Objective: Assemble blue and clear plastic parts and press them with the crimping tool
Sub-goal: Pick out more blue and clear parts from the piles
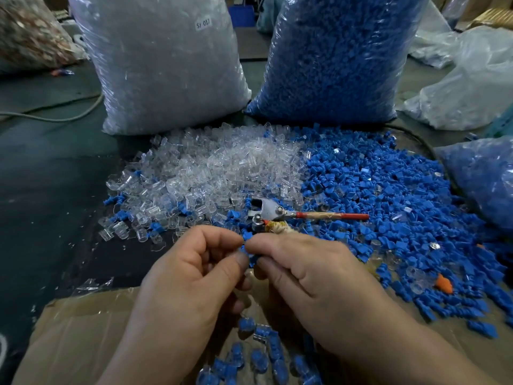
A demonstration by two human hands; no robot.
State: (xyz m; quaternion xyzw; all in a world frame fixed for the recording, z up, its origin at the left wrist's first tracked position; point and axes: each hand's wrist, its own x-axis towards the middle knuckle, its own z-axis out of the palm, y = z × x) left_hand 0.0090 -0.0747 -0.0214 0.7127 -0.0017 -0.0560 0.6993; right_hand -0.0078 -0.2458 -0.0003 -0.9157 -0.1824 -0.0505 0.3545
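Pinching with thumb and first finger, the left hand (191,273) and the right hand (311,276) meet tip to tip and both grip a small blue part (246,247) between them. The other fingers of both hands are curled in. Only a thin bit of the blue part shows between the fingertips, so I cannot tell which way it points. Just past the fingers lies the crimping tool (280,213), on top of the loose parts. Its long side runs left to right. Its metal head is at the left and its thin red handle points to the right. A second handle, wrapped in pale string, runs near, toward the right hand's fingers, and I cannot tell if the hand touches it. Behind the tool, on the left, is a heap of clear parts (222,168). On the right is a bigger heap of blue parts (388,195), and the two heaps mix where they meet. One orange piece (444,283) lies at the near right edge of the blue heap. Under the wrists is a brown cardboard box (83,329) with joined blue and clear pieces (263,345) inside. At the far side stand two big plastic bags. The clear bag (166,65) is on the left and the blue bag (338,56) is on the right. The clear bag has a small white label (203,23) with writing that looks like "SJ 017", but it is not sharp. A pale cable (55,115) lies on the dark table at the far left.
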